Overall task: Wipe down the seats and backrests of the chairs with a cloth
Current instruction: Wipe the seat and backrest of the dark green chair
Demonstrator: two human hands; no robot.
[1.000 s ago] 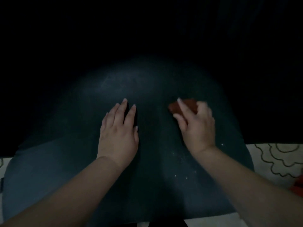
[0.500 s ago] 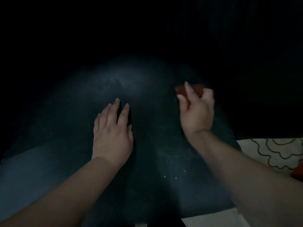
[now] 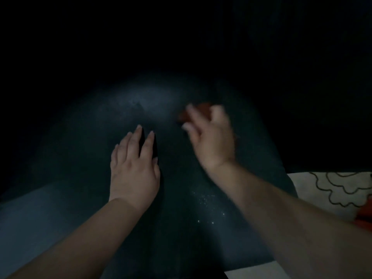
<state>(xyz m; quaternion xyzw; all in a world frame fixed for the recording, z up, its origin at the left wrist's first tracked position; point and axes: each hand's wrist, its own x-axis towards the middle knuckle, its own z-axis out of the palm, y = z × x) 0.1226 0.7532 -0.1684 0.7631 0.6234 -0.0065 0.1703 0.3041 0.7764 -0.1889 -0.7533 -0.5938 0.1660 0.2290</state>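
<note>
A dark blue-grey chair seat [image 3: 84,158] fills the middle of the dim view, its far edge fading into black. My left hand [image 3: 133,168] lies flat on the seat, fingers slightly apart, holding nothing. My right hand [image 3: 211,137] is blurred with motion and grips a small reddish-brown cloth [image 3: 202,110], pressing it on the seat's far right part. Only the cloth's top edge shows past my fingers. Small white specks [image 3: 207,206] dot the seat nearer to me, between my forearms.
A white fabric with dark scalloped line patterns [image 3: 332,190] lies at the right, beyond the seat's edge, with something orange-red [image 3: 364,216] at the far right border. The background above the seat is black, and nothing can be made out there.
My right hand swept the cloth away from me, then leftward toward the seat's middle. My left hand stayed flat in nearly the same spot.
</note>
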